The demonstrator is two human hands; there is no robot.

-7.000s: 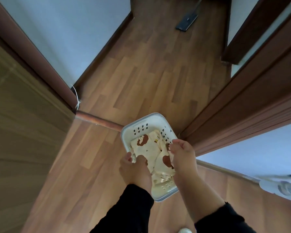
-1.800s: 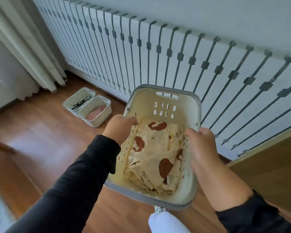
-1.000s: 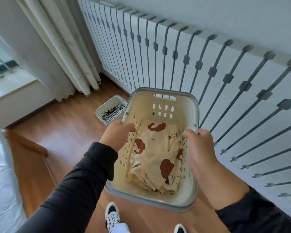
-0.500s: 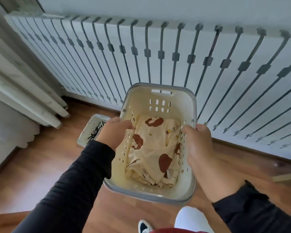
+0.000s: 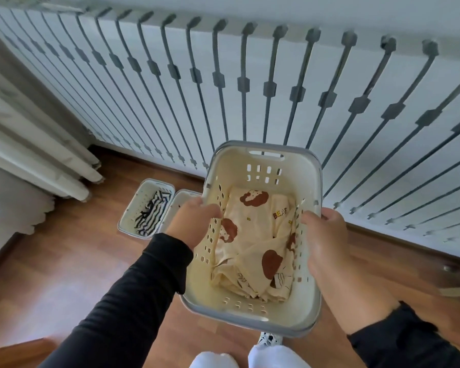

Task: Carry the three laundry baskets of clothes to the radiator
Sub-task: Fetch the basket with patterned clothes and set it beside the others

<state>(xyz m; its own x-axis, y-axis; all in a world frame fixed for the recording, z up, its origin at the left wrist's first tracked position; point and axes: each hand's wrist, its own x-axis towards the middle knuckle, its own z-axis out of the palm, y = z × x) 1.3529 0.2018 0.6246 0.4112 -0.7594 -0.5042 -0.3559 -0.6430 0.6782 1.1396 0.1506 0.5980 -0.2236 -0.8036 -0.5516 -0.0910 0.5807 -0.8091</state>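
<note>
I hold a cream laundry basket (image 5: 266, 160) in the air in front of the white radiator (image 5: 250, 83). A cream garment with brown bear prints (image 5: 252, 251) lies inside it. My left hand (image 5: 191, 221) grips the basket's left rim and my right hand (image 5: 327, 240) grips its right rim. On the floor to the left stand two more baskets side by side against the radiator: one with a black-and-white striped garment (image 5: 146, 208), and a second basket (image 5: 182, 199) mostly hidden behind my left hand and the held basket.
A pale curtain (image 5: 35, 155) hangs at the left, its hem reaching the wooden floor (image 5: 64, 274). A skirting board runs under the radiator. My white-trousered legs and a patterned shoe (image 5: 270, 339) show below the basket.
I walked from the doorway to the radiator with the basket. In the last second the view turned to face the radiator squarely, and both floor baskets show at the left.
</note>
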